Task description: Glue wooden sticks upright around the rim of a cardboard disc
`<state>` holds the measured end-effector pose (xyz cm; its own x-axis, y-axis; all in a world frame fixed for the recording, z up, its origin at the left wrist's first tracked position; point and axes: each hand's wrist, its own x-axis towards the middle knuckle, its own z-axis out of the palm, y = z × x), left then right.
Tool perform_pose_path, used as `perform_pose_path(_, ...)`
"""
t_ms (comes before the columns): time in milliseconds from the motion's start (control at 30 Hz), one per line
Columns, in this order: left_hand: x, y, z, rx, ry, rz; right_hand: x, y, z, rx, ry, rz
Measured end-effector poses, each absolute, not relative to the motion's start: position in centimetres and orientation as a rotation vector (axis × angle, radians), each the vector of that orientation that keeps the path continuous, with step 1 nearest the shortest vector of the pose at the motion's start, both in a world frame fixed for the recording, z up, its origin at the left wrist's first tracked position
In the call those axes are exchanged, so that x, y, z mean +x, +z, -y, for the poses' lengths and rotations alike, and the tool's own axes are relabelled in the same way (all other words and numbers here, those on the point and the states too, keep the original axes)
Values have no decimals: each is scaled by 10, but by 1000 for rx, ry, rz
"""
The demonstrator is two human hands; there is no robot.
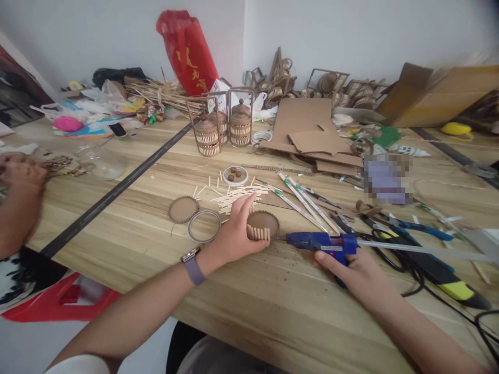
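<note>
The left hand [237, 234] curls around the left side of a disc [268, 221], its thumb by a row of short pegs [258, 233] standing along the near rim. The right hand [351, 270] is closed on the grip of a blue glue gun [319, 241], its nozzle pointing at the disc's right side; whether they touch, I cannot tell. A clear glue stick [413, 250] runs out of the gun's back. Just left of the left hand lie a ring [204, 226] and a 2nd disc [183, 209]. Beyond it are loose sticks [237, 196] and a tape roll [235, 182] with 3 brown balls [234, 170] inside. Farther back stand 3 lidded baskets [240, 127], near cardboard [302, 122]. A co-worker's hand [23, 174] shows at far left.
</note>
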<state>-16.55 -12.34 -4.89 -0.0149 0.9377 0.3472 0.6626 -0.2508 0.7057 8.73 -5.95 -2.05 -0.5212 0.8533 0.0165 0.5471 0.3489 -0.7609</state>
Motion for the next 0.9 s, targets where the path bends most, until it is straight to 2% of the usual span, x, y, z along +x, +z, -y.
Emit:
perform_pose_path(333, -164, -48, 122, 1951, 1163, -1668, 85, -23, 62, -1145, 806, 2328)
perform_pose_path(900, -163, -45, 122, 1942, 1143, -1680, 87, -29, 65, -1125, 675, 2394)
